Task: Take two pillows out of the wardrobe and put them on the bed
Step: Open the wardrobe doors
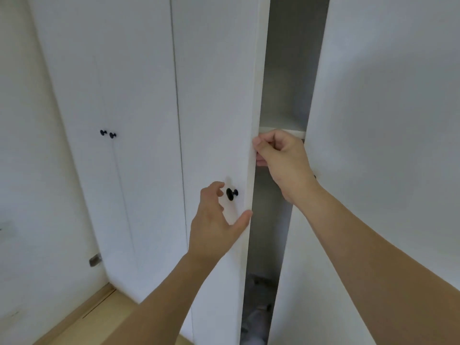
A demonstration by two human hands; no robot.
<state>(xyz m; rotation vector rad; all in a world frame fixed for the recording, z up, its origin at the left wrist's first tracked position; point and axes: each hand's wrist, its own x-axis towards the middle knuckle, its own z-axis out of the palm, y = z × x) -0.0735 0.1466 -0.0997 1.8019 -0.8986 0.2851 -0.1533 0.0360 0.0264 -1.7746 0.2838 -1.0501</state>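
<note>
A white wardrobe fills the view. Its left door (219, 95) and right door (385, 120) stand slightly apart, leaving a narrow gap. My right hand (283, 160) is curled around the free edge of the left door at shelf height. My left hand (219, 220) is open just below and beside the black knob (232, 194), with the thumb touching the door's edge. Through the gap I see a white shelf (283, 131) and, low down, some pale fabric (256, 319); whether it is a pillow I cannot tell. The bed is out of view.
Further left a second pair of closed wardrobe doors carries two black knobs (108, 133). A white wall (29, 170) stands at the far left with a small metal fitting (94, 260) low on it. Wooden floor (99, 317) shows at the bottom left.
</note>
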